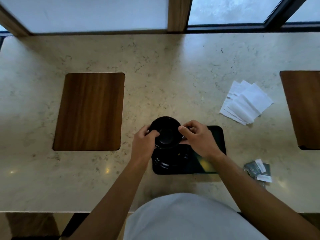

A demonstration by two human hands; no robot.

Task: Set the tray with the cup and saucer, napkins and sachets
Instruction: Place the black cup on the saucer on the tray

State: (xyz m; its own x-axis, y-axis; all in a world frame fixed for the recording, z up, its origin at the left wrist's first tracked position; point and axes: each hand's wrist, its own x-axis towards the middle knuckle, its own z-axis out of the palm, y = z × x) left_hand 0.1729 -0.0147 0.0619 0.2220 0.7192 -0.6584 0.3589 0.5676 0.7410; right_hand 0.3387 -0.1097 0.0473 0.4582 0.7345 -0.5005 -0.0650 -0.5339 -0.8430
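Note:
A black cup (164, 131) is held by both hands just above the left end of the black tray (217, 135). My left hand (143, 144) grips its left rim, and my right hand (199, 139) pinches its right side at the handle. Below the cup, a black saucer (170, 158) lies on the tray, partly hidden by the cup and my hands. Several white napkins (246, 102) lie fanned out on the counter to the far right of the tray. A small pile of sachets (258, 170) rests on the counter just right of the tray.
The marble counter (155, 75) runs under a window at the back. A wooden placemat (90, 111) lies left of the tray and another wooden placemat (304, 108) sits at the right edge. The counter's near edge is close to my body.

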